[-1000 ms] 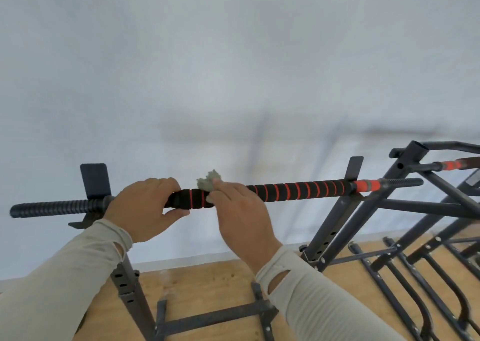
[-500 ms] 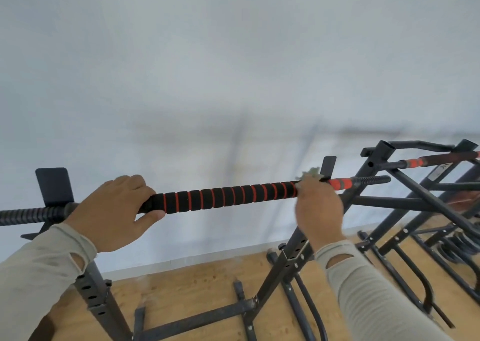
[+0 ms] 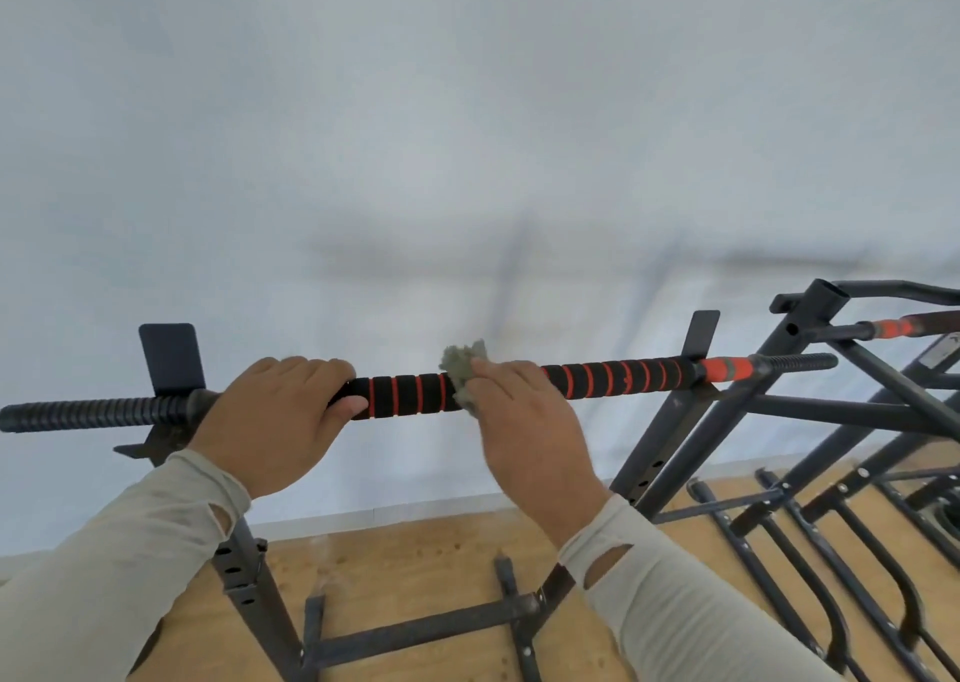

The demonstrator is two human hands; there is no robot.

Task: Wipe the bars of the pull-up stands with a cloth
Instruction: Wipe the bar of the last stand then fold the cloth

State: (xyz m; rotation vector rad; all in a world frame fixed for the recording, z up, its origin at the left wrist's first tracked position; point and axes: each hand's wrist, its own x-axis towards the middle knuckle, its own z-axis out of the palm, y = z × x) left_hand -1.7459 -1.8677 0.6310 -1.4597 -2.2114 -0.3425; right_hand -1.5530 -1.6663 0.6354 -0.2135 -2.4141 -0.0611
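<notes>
A pull-up bar (image 3: 613, 377) with black foam and orange rings runs across the view at chest height, resting on two dark uprights. My left hand (image 3: 275, 419) is wrapped around the bar near its left support. My right hand (image 3: 524, 432) presses a small grey-green cloth (image 3: 462, 367) onto the middle of the bar; the cloth sticks out above my fingers. The bar's bare ribbed end (image 3: 88, 414) sticks out past the left upright.
A second pull-up stand (image 3: 810, 328) with its own orange-tipped bar (image 3: 893, 325) stands close on the right. Dark base rails (image 3: 810, 567) lie on the wooden floor (image 3: 415, 567). A pale wall (image 3: 467, 136) is right behind the bar.
My right hand slid the cloth along the bar to the right end, then back to the middle. My left hand kept its grip near the left support.
</notes>
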